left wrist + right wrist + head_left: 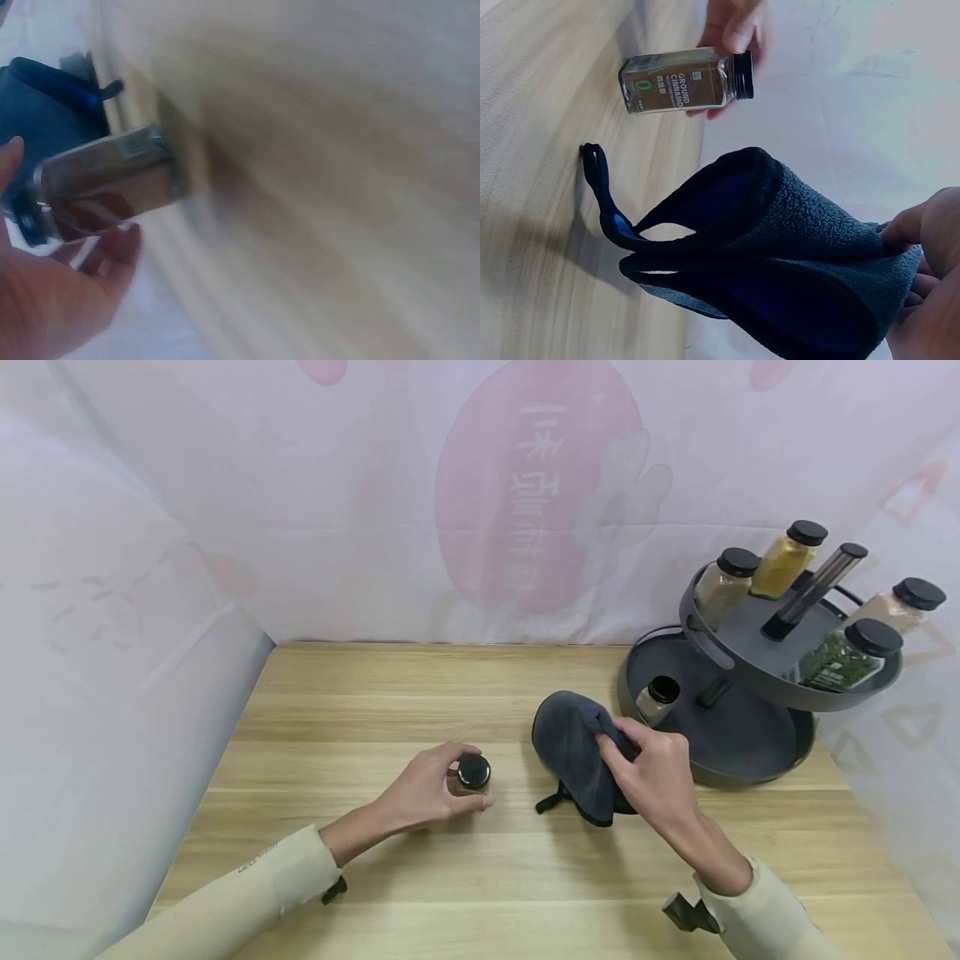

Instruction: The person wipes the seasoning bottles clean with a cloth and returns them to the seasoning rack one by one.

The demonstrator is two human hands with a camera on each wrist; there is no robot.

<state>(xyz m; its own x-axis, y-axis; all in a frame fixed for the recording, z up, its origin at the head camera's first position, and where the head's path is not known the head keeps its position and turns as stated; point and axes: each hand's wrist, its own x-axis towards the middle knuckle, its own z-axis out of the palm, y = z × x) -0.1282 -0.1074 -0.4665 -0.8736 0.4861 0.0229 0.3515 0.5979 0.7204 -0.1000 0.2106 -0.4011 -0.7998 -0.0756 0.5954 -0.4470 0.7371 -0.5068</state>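
My left hand [427,787] holds a clear glass jar of ground cinnamon [675,81] with a black lid, thumb and fingers on either side of it near the neck. The jar is upright, its base close to the wooden tabletop. To the right, my right hand [658,772] pinches a dark grey cleaning cloth [570,735] between thumb and fingers. This cloth has black edging, a small black hanging loop [596,176] and a blue inner side. It hangs folded, its lower edges spread apart near the table. Part of the right hand lies outside the right wrist view.
A dark two-tier round rack [757,760] stands at the right. Several black-lidded spice jars, one with green herbs [836,662], sit on its upper tier. One small jar [657,700] is on the lower tier. A printed fabric backdrop [360,560] borders the wooden table [360,693].
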